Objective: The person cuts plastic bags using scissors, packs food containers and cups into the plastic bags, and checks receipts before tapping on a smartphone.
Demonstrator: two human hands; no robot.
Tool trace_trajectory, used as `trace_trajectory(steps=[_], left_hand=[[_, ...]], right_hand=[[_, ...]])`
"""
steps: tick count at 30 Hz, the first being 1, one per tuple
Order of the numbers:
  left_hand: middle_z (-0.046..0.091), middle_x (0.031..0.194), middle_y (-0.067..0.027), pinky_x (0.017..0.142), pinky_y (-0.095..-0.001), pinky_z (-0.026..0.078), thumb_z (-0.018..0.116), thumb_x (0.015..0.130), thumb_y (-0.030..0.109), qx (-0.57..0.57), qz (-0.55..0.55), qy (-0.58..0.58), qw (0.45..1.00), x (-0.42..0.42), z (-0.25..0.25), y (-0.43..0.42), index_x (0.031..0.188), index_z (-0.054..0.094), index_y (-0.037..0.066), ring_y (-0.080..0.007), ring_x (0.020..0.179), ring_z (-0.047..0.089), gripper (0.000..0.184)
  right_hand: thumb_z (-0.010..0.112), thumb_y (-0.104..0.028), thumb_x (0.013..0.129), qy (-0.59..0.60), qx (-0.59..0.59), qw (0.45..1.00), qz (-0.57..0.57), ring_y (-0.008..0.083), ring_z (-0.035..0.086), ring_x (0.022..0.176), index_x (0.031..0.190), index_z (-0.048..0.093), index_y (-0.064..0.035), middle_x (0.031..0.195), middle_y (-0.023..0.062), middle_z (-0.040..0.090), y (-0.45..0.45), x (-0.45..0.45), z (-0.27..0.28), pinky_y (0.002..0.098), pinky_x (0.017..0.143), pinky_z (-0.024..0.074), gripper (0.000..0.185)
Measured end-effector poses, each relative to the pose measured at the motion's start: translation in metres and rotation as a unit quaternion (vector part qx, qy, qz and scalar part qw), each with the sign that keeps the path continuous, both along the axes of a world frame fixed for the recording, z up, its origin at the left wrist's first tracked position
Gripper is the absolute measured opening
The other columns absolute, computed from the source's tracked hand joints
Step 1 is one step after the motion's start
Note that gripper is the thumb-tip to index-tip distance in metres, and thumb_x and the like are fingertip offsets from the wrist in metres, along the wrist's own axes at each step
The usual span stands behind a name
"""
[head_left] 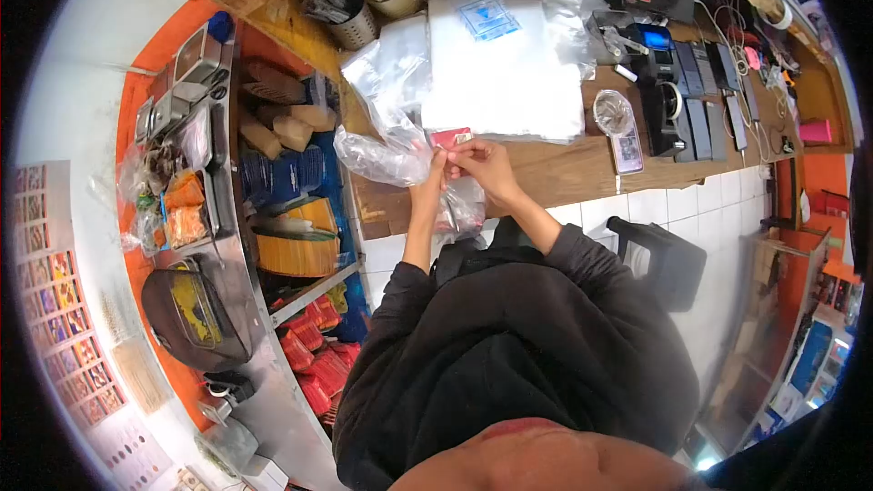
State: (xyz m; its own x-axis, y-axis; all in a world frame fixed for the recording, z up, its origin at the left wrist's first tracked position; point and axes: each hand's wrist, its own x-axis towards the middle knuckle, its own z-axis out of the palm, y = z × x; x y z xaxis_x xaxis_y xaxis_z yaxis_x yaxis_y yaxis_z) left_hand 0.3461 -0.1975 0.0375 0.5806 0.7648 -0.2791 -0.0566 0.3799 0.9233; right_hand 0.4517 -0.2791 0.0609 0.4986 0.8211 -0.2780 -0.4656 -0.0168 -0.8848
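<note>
My left hand (429, 185) and my right hand (487, 169) meet at the front edge of the wooden counter, fingertips pinched together. Between them is thin clear plastic, which looks like a plastic bag (386, 160); it bunches out to the left of my left hand. More crumpled clear plastic (466, 203) with some red in it hangs below my fingers. Just behind my fingertips lies a small red packet or card (451, 136). A stack of white plastic sheets or bags (505, 82) lies flat beyond my hands.
Right along the counter (564, 184) are a phone (627, 151), a clear round cup or lid (614, 112), a black card terminal or printer (657, 82) and several dark phones (697, 127). A dark stool (675, 268) stands at right. Shelves with red packets (318, 368) stand at left.
</note>
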Motion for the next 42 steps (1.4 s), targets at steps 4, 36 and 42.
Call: trace_trajectory(steps=[4, 36, 42], left_hand=[[0.052, 0.066, 0.0020, 0.043, -0.0185, 0.030, 0.064, 0.087, 0.024, 0.043, -0.020, -0.001, 0.999, -0.004, 0.006, -0.009, 0.091, 0.059, 0.005, -0.0044, 0.049, 0.041, 0.020], [0.053, 0.063, 0.0001, 0.034, -0.0206, 0.035, 0.060, 0.089, 0.033, -0.073, 0.169, 0.004, 0.983, 0.000, 0.025, -0.028, 0.086, 0.059, 0.003, -0.0068, 0.043, 0.048, 0.031], [0.058, 0.079, -0.0047, 0.039, -0.0225, 0.041, 0.068, 0.084, 0.029, 0.024, -0.002, 0.144, 0.989, -0.004, 0.018, -0.012, 0.096, 0.061, -0.001, -0.0085, 0.055, 0.053, 0.033]], right_hand=[[0.066, -0.009, 0.084, -0.200, -0.072, 0.977, 0.015, 0.0099, 0.060, 0.060, 0.087, 0.064, 0.0042, 0.069, 0.0072, 0.064, -0.024, -0.002, 0.004, 0.0247, 0.055, 0.0488, 0.014], [0.043, -0.010, 0.093, 0.500, 0.047, 0.860, -0.092, 0.0147, 0.042, 0.066, 0.082, 0.049, -0.0041, 0.075, 0.0030, 0.047, -0.012, -0.065, -0.058, 0.0257, 0.066, 0.0399, 0.014], [0.046, -0.006, 0.093, 0.460, -0.013, 0.877, -0.138, 0.0142, 0.048, 0.071, 0.090, 0.054, -0.0003, 0.082, 0.0056, 0.055, -0.021, -0.062, -0.066, 0.0274, 0.071, 0.0435, 0.011]])
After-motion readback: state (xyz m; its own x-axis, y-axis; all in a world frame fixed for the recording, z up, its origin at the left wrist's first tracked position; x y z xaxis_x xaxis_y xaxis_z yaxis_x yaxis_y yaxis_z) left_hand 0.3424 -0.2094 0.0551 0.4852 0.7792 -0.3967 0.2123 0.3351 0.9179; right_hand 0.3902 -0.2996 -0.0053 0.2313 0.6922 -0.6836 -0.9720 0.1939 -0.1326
